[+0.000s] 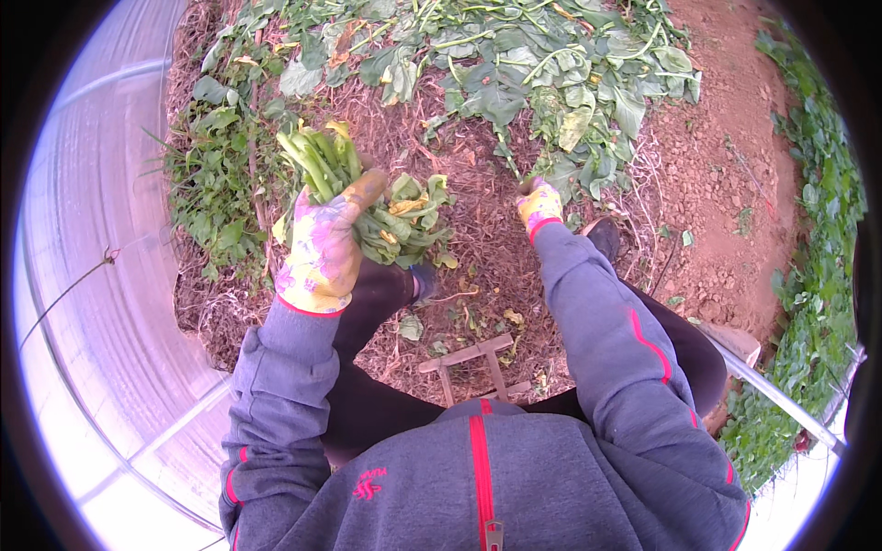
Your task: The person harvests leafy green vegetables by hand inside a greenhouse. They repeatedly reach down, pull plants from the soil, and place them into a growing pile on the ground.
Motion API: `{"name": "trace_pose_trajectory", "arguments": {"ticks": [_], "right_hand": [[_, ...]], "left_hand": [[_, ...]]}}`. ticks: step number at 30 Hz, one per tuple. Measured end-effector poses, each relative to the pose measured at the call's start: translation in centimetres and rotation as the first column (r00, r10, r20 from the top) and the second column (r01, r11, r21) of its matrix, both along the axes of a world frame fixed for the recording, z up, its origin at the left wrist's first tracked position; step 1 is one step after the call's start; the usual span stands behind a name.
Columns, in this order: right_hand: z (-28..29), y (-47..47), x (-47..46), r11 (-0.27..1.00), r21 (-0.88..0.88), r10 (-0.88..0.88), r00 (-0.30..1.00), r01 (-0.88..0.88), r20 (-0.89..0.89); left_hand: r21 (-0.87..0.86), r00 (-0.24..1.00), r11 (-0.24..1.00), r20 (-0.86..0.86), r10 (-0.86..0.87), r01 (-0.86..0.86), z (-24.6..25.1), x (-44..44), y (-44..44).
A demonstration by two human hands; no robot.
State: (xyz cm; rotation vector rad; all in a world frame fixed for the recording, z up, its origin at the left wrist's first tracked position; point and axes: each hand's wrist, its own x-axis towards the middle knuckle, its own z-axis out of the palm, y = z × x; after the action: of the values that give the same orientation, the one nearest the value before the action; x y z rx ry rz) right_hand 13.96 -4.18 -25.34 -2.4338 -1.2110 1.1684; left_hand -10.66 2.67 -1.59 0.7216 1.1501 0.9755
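Observation:
In a yellow floral work glove, my left hand (324,241) grips a bunch of leafy green stalks (318,160). Their cut ends point up and away, while the leaves (403,224), some yellowed, hang to the right of the hand. My right hand (539,202), gloved alike, is closed low over the ground around the end of a green stem (507,153). That stem runs up into a heap of wilting leafy greens (496,86) spread across the ground ahead. The right fingertips are partly hidden by the glove's back.
Dry straw-like plant litter (475,227) covers the ground between my feet. A small wooden stool frame (468,356) stands between my legs. To the left are low weeds (220,179) and plastic sheeting (110,186). Bare soil (730,138), a metal pole (778,389) and green plants (827,275) lie right.

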Motion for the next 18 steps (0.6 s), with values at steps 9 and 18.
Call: {"name": "trace_pose_trajectory", "arguments": {"ticks": [9,18], "right_hand": [[11.3,-0.2,0.5,0.906,0.422,0.009,0.998,0.021,-0.068],[24.0,-0.3,-3.9,0.865,0.499,0.196,0.955,-0.060,-0.224]], "left_hand": [[-0.014,0.976,0.985,-0.137,-0.172,0.172,0.4,2.1,-1.2],[0.126,0.895,0.886,-0.081,-0.439,0.447,0.5,4.1,-3.1]]}}
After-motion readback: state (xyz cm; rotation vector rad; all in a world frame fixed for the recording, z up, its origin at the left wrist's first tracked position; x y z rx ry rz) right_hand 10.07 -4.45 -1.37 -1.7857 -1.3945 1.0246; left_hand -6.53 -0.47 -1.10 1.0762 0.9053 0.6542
